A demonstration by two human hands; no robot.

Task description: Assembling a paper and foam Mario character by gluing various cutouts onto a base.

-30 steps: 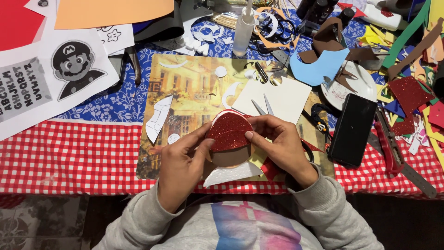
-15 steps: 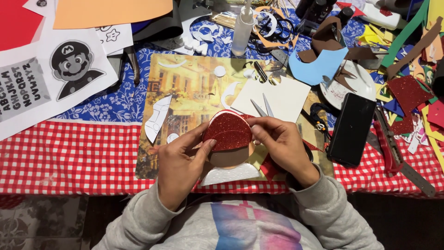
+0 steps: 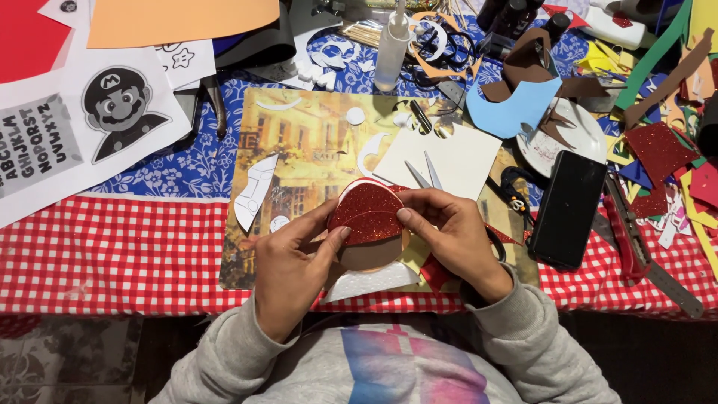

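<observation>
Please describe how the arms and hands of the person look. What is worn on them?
Both arms wear long light grey sweatshirt sleeves with ribbed cuffs at the wrists. The left hand and right hand are bare: no gloves, and no rings or watch visible. The fingers have short nails.

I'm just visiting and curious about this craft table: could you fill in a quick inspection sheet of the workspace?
Surface: red checked tablecloth with a yellow picture mat.
Job's things: red glitter foam piece over a tan round piece.
Clutter: scissors, black phone, glue bottle, printed character sheet, foam scraps.
Grippers: left hand and right hand both pinch the glitter piece.
Cables: nothing seen.
Surroundings: dark floor below.
</observation>
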